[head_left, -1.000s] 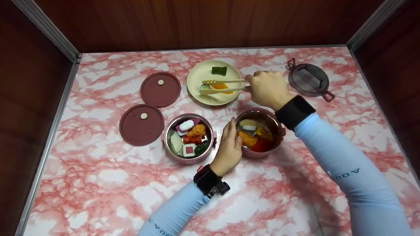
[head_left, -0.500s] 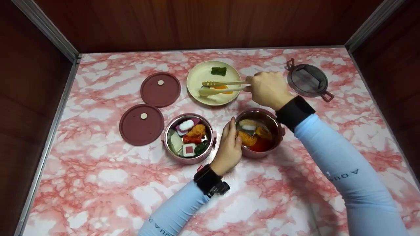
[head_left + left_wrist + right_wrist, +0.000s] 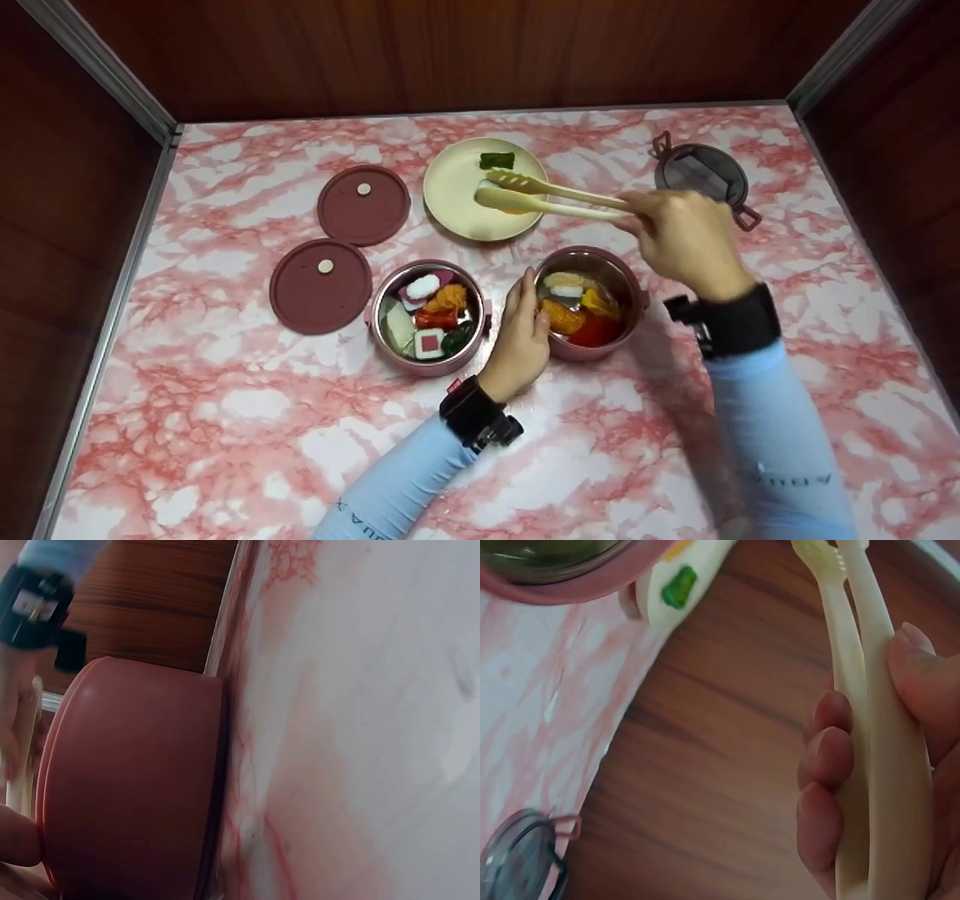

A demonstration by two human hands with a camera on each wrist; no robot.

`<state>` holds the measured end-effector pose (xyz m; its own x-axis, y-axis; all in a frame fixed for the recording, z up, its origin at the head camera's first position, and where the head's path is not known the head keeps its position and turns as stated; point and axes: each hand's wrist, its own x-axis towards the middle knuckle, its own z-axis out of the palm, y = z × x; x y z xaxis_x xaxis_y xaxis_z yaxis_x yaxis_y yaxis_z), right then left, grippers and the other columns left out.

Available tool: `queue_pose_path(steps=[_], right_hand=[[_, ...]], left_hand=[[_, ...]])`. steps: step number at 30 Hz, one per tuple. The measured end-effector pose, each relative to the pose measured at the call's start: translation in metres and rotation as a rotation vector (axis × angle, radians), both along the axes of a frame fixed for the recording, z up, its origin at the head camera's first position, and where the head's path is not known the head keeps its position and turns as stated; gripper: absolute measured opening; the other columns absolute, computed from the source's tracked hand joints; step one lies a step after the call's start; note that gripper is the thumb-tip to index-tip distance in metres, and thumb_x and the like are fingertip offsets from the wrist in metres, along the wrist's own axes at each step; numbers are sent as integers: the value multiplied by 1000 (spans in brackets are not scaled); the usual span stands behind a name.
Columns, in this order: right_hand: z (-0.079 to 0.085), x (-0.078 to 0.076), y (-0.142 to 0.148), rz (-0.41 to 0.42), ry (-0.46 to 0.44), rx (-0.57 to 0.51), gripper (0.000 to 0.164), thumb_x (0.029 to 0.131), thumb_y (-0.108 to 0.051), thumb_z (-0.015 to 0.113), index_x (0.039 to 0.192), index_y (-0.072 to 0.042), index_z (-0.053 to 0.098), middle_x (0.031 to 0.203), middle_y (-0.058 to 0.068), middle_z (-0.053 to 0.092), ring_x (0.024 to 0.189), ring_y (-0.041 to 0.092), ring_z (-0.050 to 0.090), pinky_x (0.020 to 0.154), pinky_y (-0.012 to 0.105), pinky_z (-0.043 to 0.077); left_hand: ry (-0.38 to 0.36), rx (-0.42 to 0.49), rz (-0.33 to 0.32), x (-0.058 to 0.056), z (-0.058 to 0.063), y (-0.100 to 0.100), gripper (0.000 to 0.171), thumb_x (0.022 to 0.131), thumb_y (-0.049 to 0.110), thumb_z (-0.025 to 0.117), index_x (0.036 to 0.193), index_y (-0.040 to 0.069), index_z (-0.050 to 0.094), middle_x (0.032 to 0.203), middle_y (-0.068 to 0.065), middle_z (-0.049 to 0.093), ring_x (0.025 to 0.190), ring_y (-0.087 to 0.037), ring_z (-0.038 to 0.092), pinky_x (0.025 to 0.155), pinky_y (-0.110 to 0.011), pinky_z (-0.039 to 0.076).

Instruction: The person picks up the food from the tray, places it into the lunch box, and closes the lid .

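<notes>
Nearest, the right-hand pot [image 3: 589, 352] stands directly beside the left hand [image 3: 517, 349], on its palm side; the hand is unclenched, its fingers fairly straight, resting along the wall and touching the rim. Inside lie yellow, orange and red food pieces. Just left of that hand stands the left-hand pot [image 3: 430, 367], filled with mixed pieces. A little farther off, the tongs [image 3: 892, 765] run leftward out of the right hand [image 3: 690, 240], which grasps them firmly, thumb against one arm and curled fingers against the other, leaving a narrow gap between the arms. Their tips hang over the plate [image 3: 450, 195], near a dark green piece [image 3: 497, 160]; something pale and orange shows about the tips, though whether it is pinched I cannot tell. Two maroon lids [image 3: 364, 217] lie left of the plate.
</notes>
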<state>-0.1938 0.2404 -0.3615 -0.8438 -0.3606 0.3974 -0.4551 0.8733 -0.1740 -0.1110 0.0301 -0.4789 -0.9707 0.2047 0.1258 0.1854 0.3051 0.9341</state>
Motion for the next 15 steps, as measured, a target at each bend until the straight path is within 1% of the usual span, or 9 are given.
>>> queue_pose_path(steps=[4, 7, 11, 12, 14, 15], right_hand=[[-4, 22, 19, -43, 23, -69, 25, 91, -26, 73, 111, -12, 75, 90, 13, 73, 69, 38, 65, 49, 53, 41], [-3, 40, 35, -69, 54, -108, 29, 89, -24, 75, 115, -12, 75, 97, 13, 74, 74, 38, 67, 55, 54, 43], [4, 65, 56, -100, 84, -133, 29, 87, -20, 77, 115, -13, 76, 98, 12, 74, 72, 36, 67, 55, 54, 42], [6, 70, 61, -110, 85, -127, 29, 86, -19, 78, 114, -13, 76, 94, 12, 74, 69, 35, 66, 54, 54, 41], [11, 81, 69, -133, 70, -110, 28, 85, -18, 78, 112, -11, 76, 89, 12, 73, 65, 35, 64, 53, 55, 40], [13, 86, 73, -141, 56, -98, 28, 85, -18, 79, 112, -10, 76, 89, 12, 73, 66, 36, 64, 54, 56, 40]], left_hand=[[-16, 10, 0, 1, -1, -1, 63, 101, 1, 43, 155, -6, 12, 157, -27, 18, 145, -37, 22, 118, -42, 20], [-21, 16, -5, 1, 0, -1, 64, 101, 0, 43, 155, -6, 11, 158, -27, 17, 145, -37, 22, 118, -43, 19], [-28, 15, -11, 0, 0, 0, 64, 101, 0, 43, 155, -6, 10, 158, -27, 16, 145, -37, 22, 118, -41, 19], [-29, 12, -12, 0, 0, 0, 64, 101, 1, 43, 155, -6, 10, 158, -26, 16, 145, -36, 22, 118, -41, 19], [-30, 5, -14, 0, -1, 0, 63, 101, 1, 42, 156, -5, 10, 158, -26, 16, 145, -35, 22, 118, -40, 19], [-31, 2, -15, 0, -1, 0, 63, 102, 2, 42, 156, -4, 10, 159, -25, 16, 145, -35, 22, 118, -40, 18]])
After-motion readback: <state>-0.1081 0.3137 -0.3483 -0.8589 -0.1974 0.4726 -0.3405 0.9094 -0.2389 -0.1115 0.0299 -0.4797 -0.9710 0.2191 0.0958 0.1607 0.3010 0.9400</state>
